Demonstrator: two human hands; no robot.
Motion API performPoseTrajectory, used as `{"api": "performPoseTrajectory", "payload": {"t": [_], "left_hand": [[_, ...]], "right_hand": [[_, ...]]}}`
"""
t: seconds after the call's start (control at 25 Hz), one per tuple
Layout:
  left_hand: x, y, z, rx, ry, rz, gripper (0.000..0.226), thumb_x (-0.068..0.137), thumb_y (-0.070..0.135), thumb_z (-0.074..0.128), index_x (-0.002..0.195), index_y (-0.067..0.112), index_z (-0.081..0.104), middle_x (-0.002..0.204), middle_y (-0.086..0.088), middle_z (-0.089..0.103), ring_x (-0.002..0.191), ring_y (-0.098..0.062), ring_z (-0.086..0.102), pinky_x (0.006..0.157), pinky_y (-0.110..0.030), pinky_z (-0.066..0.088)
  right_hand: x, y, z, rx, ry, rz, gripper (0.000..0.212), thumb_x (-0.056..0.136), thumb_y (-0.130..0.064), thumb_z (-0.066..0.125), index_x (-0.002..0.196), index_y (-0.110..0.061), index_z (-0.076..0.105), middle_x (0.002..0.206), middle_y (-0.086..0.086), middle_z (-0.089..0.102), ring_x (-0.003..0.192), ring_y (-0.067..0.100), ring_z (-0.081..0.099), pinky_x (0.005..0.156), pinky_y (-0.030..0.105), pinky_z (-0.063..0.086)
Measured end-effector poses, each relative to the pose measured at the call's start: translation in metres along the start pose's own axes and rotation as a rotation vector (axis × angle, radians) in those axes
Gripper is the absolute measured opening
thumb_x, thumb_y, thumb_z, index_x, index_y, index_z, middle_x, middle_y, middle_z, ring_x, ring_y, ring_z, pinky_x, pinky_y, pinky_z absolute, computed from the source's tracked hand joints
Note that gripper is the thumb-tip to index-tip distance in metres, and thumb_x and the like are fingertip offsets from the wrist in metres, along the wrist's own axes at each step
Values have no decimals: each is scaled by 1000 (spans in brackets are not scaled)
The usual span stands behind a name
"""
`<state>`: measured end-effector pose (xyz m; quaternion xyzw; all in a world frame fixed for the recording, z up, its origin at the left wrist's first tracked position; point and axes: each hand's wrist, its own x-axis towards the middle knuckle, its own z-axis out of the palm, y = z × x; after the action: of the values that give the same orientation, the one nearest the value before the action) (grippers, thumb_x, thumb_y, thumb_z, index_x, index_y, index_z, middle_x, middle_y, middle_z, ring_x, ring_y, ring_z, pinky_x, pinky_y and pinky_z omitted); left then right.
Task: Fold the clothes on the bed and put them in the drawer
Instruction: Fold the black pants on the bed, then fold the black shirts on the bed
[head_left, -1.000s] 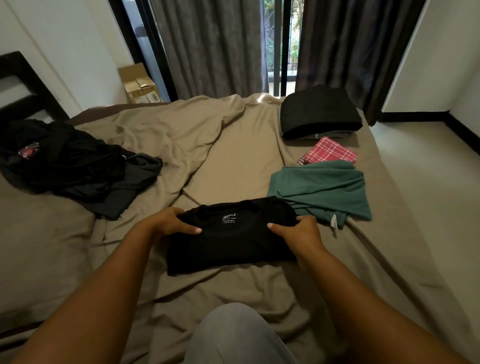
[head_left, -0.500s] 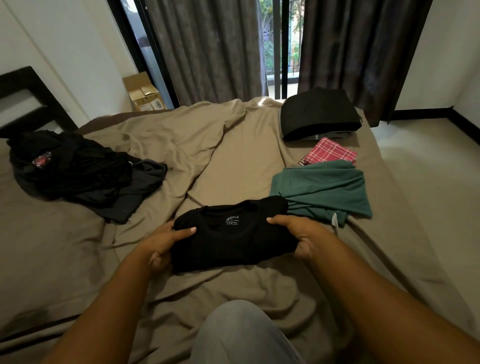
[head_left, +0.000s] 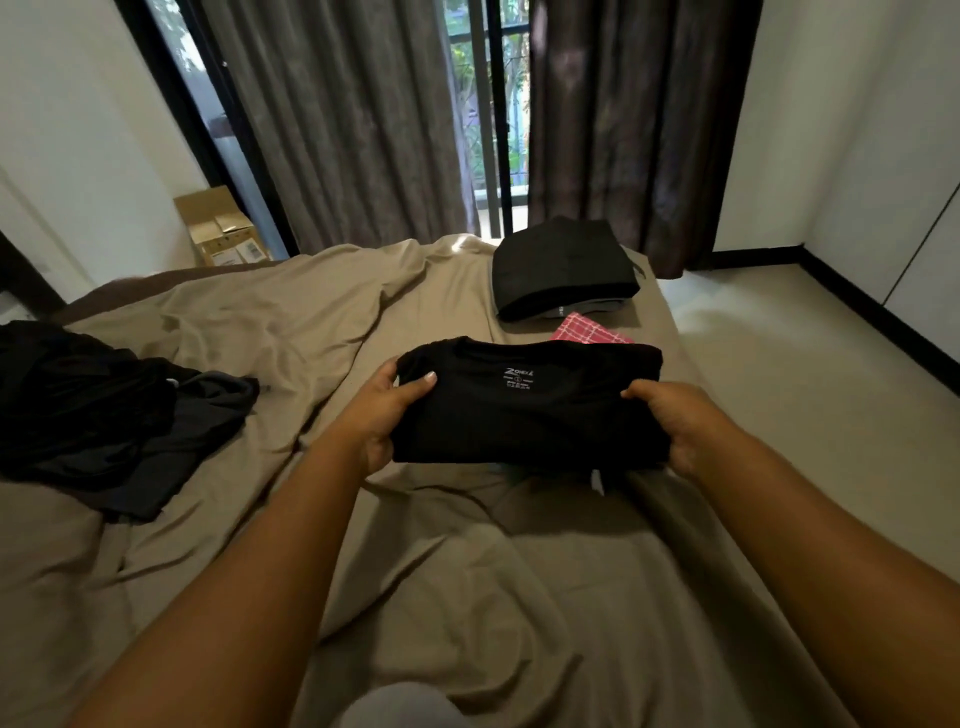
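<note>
1. Above the brown bed sheet (head_left: 311, 312), straight in front of me, I hold the folded black T-shirt (head_left: 524, 410) with its neck label facing up.
2. My left hand (head_left: 382, 415) grips its left edge, thumb on top and fingers curled beneath.
3. My right hand (head_left: 675, 426) clamps the right edge likewise.
4. Beyond it lie a red checked cloth (head_left: 592, 331) and a folded black stack (head_left: 563, 270); a dark unfolded heap (head_left: 93, 410) lies on my left.

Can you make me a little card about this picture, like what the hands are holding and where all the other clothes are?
Hands: left hand and right hand each grip one end of the black T-shirt
T-shirt: folded, label showing, held above the bed
Folded: black stack near the far edge, red checked cloth just in front of it
Not folded: dark pile on the bed's left side
Beyond the bed: cardboard box by the curtain
</note>
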<state>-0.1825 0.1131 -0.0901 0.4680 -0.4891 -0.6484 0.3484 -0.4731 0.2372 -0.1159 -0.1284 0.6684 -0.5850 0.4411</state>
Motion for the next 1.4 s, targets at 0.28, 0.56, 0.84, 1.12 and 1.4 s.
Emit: {"api": "performPoseTrajectory", "payload": {"t": [0.28, 0.56, 0.84, 1.12, 1.4], "left_hand": [[52, -62, 88, 668, 437, -97, 63, 100, 32, 59, 148, 6, 29, 146, -20, 45, 130, -39, 48, 104, -49, 44], [51, -91, 111, 1331, 17, 394, 62, 98, 68, 24, 157, 48, 16, 167, 11, 15, 155, -24, 5, 121, -62, 9], [64, -102, 109, 1337, -27, 251, 64, 96, 73, 25, 156, 52, 12, 169, 13, 4, 156, -28, -4, 120, -67, 5], [25, -57, 89, 1416, -156, 205, 86, 96, 66, 44, 161, 31, 0, 170, 6, 0, 155, -35, 7, 120, -59, 23], [-85, -49, -72, 1576, 223, 252, 82, 96, 50, 57, 160, 20, 16, 167, -1, 18, 146, -30, 30, 113, -47, 38]], "right_hand": [[50, 25, -37, -691, 349, -63, 73, 89, -42, 73, 142, -7, 36, 143, 21, 48, 126, 44, 51, 101, 53, 48], [48, 62, 16, -1362, 98, -655, 76, 90, -78, 28, 158, -44, 18, 170, 2, 7, 156, 36, 1, 120, 65, 5], [61, 67, 15, -1415, 6, -480, 80, 88, -84, 23, 157, -50, 0, 171, 0, -10, 154, 42, -8, 116, 73, 7], [-13, 5, 51, -1328, 3, -390, 82, 97, -50, 58, 161, -27, 14, 169, 14, 4, 154, 43, 1, 121, 65, 13], [-153, 59, 188, -985, -179, -656, 63, 99, -49, 51, 153, -19, 35, 163, 15, 25, 147, 36, 28, 115, 54, 33]]}}
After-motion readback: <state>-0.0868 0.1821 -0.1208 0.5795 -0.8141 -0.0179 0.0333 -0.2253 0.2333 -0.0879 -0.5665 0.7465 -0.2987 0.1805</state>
